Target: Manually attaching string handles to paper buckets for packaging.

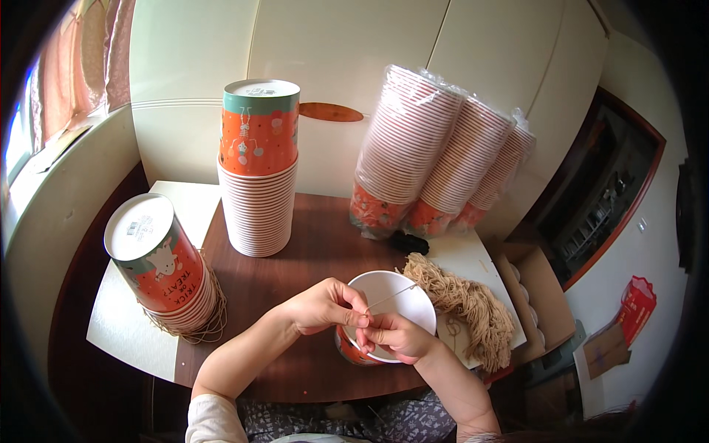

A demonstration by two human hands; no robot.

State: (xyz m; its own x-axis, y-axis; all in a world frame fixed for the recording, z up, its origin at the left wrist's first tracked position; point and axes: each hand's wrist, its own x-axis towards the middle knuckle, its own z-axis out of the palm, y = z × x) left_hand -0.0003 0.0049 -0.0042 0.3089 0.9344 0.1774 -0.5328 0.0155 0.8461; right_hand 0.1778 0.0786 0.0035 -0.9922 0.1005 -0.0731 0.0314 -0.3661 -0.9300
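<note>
My left hand and my right hand meet over the near part of an open paper bucket, white inside and orange outside. Fingertips of both hands are pinched together on a thin string. From them the string stretches across the opening to the bucket's far right rim, where it seems to be fastened. The exact hold on its near end is hidden by the fingers. Right beside the bucket lies a thick bundle of tan strings.
An upside-down bucket stack stands at the back; a shorter one, with strings hanging round its rims, is at left. Plastic-wrapped stacks lean at back right. A black item lies below them. A cardboard box stands off the table's right edge.
</note>
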